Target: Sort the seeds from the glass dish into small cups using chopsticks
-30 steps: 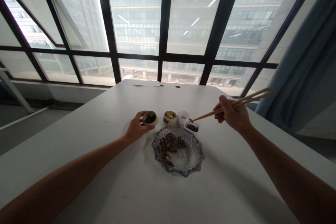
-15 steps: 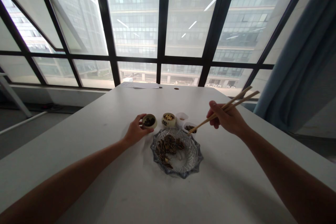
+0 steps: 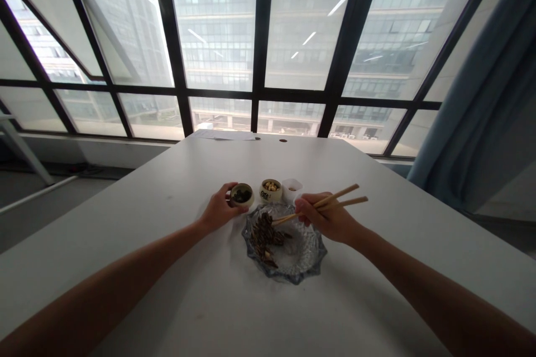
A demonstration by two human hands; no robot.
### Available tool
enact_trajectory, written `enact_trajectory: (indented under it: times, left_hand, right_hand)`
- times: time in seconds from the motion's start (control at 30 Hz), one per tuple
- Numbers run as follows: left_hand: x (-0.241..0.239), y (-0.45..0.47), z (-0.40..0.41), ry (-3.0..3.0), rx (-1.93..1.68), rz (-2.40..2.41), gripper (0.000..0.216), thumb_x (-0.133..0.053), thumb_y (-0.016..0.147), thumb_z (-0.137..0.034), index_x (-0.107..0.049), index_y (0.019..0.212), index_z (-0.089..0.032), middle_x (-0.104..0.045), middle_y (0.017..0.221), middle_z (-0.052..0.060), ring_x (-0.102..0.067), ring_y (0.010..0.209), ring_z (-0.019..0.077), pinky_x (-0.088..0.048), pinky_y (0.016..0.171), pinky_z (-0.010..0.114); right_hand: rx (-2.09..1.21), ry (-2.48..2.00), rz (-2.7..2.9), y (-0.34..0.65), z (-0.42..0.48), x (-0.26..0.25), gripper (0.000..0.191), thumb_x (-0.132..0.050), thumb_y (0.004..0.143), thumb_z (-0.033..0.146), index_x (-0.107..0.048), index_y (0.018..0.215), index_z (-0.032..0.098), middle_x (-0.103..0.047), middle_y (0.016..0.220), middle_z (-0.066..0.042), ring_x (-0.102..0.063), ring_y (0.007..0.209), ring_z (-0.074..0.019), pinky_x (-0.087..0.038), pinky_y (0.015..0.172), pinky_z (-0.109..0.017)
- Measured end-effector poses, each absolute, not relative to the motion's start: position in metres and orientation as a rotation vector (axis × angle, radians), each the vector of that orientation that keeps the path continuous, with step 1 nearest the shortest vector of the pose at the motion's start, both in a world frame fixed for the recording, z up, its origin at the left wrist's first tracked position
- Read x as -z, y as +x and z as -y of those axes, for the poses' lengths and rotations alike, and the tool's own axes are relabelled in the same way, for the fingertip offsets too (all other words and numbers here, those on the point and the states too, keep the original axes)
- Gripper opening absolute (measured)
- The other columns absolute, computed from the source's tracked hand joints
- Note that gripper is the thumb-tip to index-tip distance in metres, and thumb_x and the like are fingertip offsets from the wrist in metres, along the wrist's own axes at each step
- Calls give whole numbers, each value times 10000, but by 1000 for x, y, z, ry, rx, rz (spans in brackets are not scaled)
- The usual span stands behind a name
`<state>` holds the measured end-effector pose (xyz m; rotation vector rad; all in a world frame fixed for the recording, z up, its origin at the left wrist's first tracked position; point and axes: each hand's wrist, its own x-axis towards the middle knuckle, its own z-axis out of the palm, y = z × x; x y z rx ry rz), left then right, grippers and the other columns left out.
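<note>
My left hand (image 3: 221, 209) is closed round the side of a small round cup (image 3: 242, 195) with dark pieces in it. In my right hand (image 3: 322, 216) is a pair of wooden chopsticks (image 3: 341, 195), their tips down at the heap of striped sunflower seeds (image 3: 264, 234). These seeds lie in the left part of a scalloped clear glass bowl (image 3: 307, 259); a paler piece sits among them. Whether the tips grip a seed is too small to tell. Behind the bowl stands a second cup (image 3: 270, 192) with pale nut-like pieces, beside a white cup (image 3: 292, 187).
The white table (image 3: 167, 268) reaches to the large windows (image 3: 218, 67). Papers (image 3: 224, 135) lie at its far edge, near a round dark hole (image 3: 283, 140). A blue curtain (image 3: 469, 106) hangs at the right. My right hand hides what is right of the white cup.
My right hand has moved left and slightly down with the chopsticks, from the small seed cup at the right to over the glass bowl. My left hand still holds its cup.
</note>
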<state>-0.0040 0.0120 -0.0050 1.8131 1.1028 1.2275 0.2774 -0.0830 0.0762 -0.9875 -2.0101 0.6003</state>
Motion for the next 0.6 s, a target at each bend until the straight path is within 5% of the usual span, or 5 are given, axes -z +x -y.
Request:
enact_trajectory:
  times: [0.6]
  left_hand:
    - [3, -3, -9, 1854, -1228, -1105, 797, -866, 581, -393, -525, 1262, -161, -728, 1048, 114, -728, 871, 260, -603, 773, 393]
  right_hand:
    - [-597, -920, 1989, 271, 92, -75, 495, -490, 956, 572, -636, 696, 177, -636, 548, -31, -590, 456, -132, -472, 432, -219]
